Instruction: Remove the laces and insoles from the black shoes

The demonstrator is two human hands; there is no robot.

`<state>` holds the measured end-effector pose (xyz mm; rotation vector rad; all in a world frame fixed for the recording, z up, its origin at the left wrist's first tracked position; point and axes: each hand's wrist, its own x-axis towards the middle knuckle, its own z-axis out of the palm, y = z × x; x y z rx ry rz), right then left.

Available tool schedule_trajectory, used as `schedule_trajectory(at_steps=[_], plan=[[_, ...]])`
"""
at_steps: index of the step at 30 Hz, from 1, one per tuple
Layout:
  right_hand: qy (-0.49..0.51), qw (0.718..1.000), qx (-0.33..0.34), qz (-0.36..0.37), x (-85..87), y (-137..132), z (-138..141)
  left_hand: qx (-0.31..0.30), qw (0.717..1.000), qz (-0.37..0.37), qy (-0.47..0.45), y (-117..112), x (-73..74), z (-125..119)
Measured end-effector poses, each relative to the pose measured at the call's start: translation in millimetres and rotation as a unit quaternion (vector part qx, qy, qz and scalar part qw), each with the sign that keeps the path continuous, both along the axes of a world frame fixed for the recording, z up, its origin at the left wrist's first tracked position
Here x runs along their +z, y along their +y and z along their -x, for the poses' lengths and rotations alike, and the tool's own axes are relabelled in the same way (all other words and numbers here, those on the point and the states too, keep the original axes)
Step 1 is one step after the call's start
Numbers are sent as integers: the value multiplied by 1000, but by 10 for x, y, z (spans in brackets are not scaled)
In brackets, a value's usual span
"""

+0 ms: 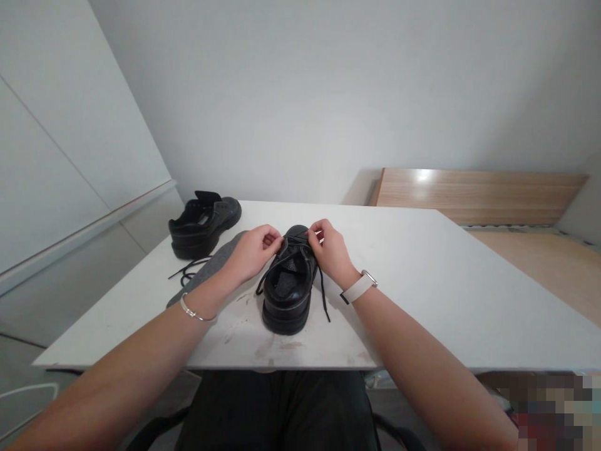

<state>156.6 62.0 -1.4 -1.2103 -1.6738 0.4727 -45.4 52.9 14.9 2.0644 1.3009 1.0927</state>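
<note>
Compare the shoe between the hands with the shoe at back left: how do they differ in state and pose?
The near shoe has a black lace threaded through it; the far shoe shows none threaded. The near shoe's heel faces the camera; the far shoe sits turned, toe rightward. The left hand and right hand are at the near shoe; neither touches the far shoe. Both are black, on the white table.

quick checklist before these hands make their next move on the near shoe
1. Near shoe upright on the table: ok.
2. Left hand and right hand on opposite sides of its lacing: ok.
3. Firm pinch on the laces: cannot tell, fingertips too small.
4. Right-side lace end tucked away: not ok, hanging loose.
5. Tabletop by the heel clean: not ok, smudged.
</note>
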Motion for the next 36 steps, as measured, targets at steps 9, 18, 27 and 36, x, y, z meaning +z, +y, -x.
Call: schedule_trajectory(at_steps=[9, 18, 27, 36], plan=[[146, 986, 78, 3, 85, -34, 1, 2, 997, 2, -75, 1, 64, 13], [368, 909, 192, 34, 462, -237, -124, -141, 922, 149, -329, 23, 142, 77], [302, 921, 236, 72, 687, -450, -388, -99, 898, 130, -409, 10, 322, 177], [115, 954, 239, 141, 434, -275, -208, -10, 968, 21, -251, 8, 303, 220]])
